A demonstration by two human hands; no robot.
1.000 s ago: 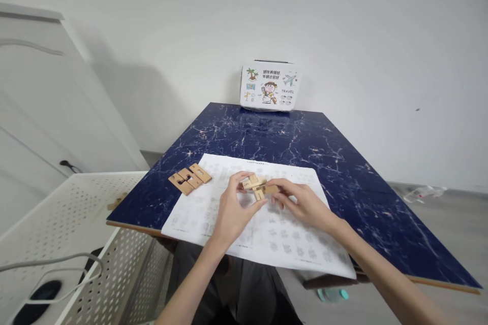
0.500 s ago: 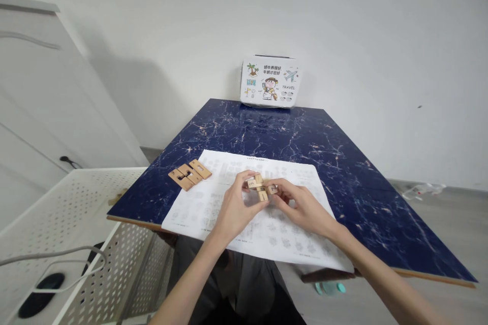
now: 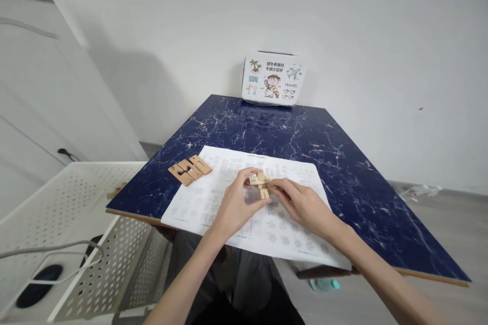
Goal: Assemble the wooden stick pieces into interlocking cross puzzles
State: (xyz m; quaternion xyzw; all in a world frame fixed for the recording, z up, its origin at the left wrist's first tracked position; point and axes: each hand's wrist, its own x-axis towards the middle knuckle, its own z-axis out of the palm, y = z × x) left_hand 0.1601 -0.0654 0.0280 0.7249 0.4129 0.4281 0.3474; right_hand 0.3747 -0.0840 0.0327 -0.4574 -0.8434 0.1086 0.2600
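Observation:
Above a printed sheet [image 3: 190,208], my left hand [image 3: 237,200] pinches a small cross-shaped wooden block puzzle [image 3: 263,182] between thumb and fingers. Its light wood pieces carry dark printed marks. My right hand [image 3: 305,203] is closed at the puzzle's right side, thumb and fingertips together on a wooden piece that they mostly cover. To the left, flat wooden plates with cut-out slots [image 3: 189,169] lie partly on the sheet's edge and partly on the table.
The blue marbled table [image 3: 267,129] stands against a white wall. A white printed case [image 3: 271,80] rests at its back. Left of the table is a white perforated bin [image 3: 38,203] with cables. A bottle [image 3: 325,284] lies on the floor below the front edge.
My right fingers have closed over the puzzle's right-hand piece, whose marked face showed before and is now covered. My left hand keeps its hold. The view has shifted slightly.

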